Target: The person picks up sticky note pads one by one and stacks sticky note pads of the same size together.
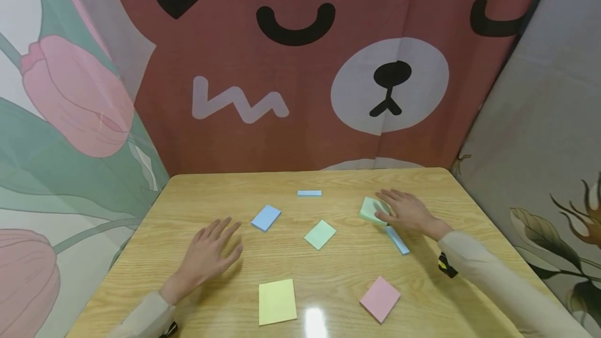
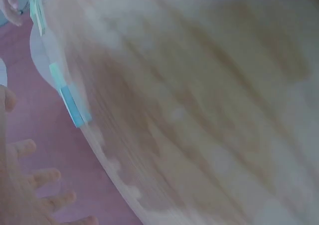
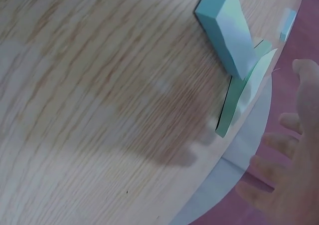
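My right hand [image 1: 408, 212], fingers spread, hovers at the right beside a green sticky-note pad [image 1: 371, 208] and overlaps its edge in the head view. In the right wrist view that green pad [image 3: 244, 95] has its top sheet lifted at one side, and the right hand [image 3: 286, 150] is apart from it. A narrow blue pad [image 1: 398, 240] lies by its near corner. On the left, my left hand [image 1: 208, 254] holds nothing, fingers extended above the wood. Closest to its fingertips is a blue pad [image 1: 266, 218]. Mid-table lies a smaller green pad [image 1: 320, 234].
A yellow pad [image 1: 277, 302] and a pink pad [image 1: 380, 299] lie near the front of the wooden table [image 1: 211, 306]. Another narrow blue pad [image 1: 309, 193] sits toward the back edge. Printed curtains [image 1: 291, 145] hang close behind and at both sides.
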### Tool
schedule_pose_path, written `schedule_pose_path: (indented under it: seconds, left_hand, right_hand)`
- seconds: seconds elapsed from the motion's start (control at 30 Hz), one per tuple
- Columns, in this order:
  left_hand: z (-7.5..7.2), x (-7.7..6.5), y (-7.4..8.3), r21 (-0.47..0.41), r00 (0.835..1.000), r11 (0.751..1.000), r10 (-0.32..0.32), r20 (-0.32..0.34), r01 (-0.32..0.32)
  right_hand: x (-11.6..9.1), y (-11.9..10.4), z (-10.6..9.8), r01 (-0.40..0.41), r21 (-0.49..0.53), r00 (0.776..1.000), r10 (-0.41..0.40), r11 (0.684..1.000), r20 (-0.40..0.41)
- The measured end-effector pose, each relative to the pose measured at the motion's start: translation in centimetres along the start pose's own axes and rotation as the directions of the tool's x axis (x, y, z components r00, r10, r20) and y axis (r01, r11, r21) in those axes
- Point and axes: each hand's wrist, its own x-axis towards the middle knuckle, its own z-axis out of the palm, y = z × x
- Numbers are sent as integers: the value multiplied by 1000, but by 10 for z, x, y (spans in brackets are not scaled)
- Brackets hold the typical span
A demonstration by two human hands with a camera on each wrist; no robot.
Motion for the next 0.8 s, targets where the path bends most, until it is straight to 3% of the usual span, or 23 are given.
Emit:
schedule_pose_path:
  seconds: [0.8]
  left_hand:
    - [8,-8,33,-32,995,997,73,73,-71]
  right_hand:
    - [6,-1,13,46,44,999,-47,998,22]
